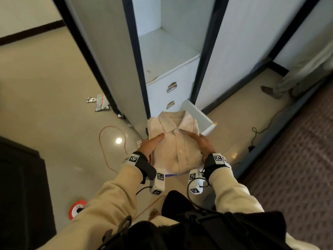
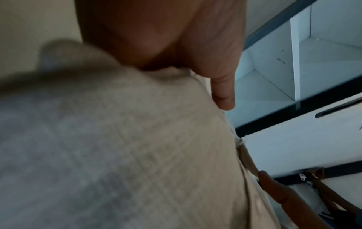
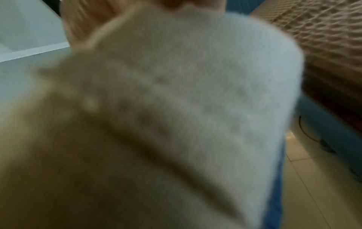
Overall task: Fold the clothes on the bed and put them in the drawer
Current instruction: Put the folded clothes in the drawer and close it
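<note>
A folded beige collared shirt (image 1: 177, 143) is held flat in front of me, above the pulled-out bottom drawer (image 1: 197, 115) of the white wardrobe. My left hand (image 1: 153, 144) grips its left side, thumb lying on top and fingers hidden under the cloth. My right hand (image 1: 201, 144) grips the right side the same way. A purple edge (image 1: 171, 175) of another garment peeks out beneath the shirt. The left wrist view shows my thumb (image 2: 223, 93) pressed on the shirt (image 2: 137, 147). Blurred shirt cloth (image 3: 176, 108) fills the right wrist view.
Two shut drawers with metal handles (image 1: 172, 86) sit above the pulled-out one. Wardrobe doors (image 1: 100, 60) stand wide on both sides. An orange cable (image 1: 104, 150), packets (image 1: 99, 103) and a red tape roll (image 1: 77, 209) lie on the floor. The brown-covered bed (image 1: 297, 159) is right; another person's feet (image 1: 270, 91) stand beyond.
</note>
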`<state>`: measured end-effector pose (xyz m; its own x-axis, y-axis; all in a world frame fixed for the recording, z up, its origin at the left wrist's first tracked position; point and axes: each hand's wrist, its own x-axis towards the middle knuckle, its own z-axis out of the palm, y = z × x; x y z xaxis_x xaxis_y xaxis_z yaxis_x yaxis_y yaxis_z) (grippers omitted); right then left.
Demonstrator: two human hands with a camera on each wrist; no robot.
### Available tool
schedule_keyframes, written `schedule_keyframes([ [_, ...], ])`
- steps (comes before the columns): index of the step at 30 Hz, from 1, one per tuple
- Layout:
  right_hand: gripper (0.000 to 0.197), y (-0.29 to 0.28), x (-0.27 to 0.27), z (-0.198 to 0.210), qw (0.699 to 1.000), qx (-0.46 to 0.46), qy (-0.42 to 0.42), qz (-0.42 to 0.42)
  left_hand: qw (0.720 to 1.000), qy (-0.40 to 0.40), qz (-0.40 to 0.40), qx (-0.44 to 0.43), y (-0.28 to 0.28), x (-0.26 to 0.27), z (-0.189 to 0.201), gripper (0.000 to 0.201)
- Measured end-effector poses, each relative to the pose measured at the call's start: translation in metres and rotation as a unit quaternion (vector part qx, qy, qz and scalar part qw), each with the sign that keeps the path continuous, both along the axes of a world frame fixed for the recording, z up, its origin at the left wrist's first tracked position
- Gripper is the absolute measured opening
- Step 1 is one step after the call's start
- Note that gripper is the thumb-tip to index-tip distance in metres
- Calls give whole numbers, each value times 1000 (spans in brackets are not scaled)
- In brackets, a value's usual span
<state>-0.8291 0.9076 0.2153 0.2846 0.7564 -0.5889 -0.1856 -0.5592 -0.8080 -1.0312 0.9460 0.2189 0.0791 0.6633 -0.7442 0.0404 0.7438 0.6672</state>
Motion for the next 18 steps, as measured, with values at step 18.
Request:
schedule_keyframes([
  [18, 38, 247, 188, -159, 989, -79, -36, 119, 979, 80, 128, -138, 212, 187, -169, 97],
])
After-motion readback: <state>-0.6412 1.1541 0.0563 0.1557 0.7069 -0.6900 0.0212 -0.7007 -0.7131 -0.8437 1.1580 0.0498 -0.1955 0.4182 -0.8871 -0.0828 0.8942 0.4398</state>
